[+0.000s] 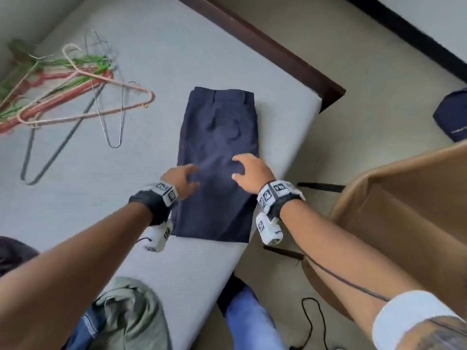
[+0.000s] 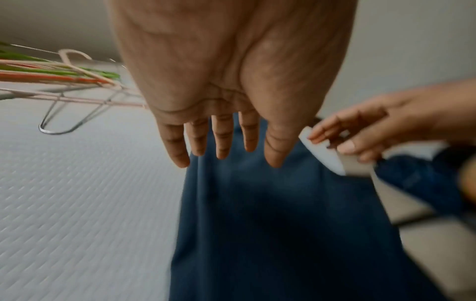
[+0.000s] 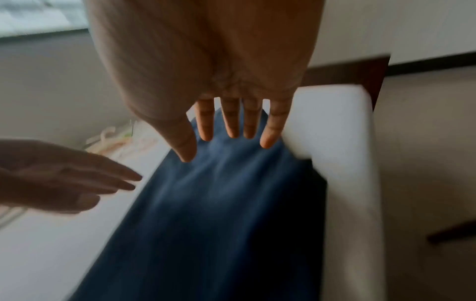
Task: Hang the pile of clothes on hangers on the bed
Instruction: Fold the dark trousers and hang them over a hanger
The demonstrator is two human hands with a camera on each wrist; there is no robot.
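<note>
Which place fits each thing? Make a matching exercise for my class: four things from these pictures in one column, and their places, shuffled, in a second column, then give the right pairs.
Things
1. trousers
2. hangers
3. green garment
4. hands: left hand, right hand

Places
A. in a tangled heap at the far left of the bed
B. crumpled at the bed's near edge
C. spread open over the trousers
D. folded flat near the bed's right edge

Pairs: 1-D, 2-A, 3-B, 4-C
</note>
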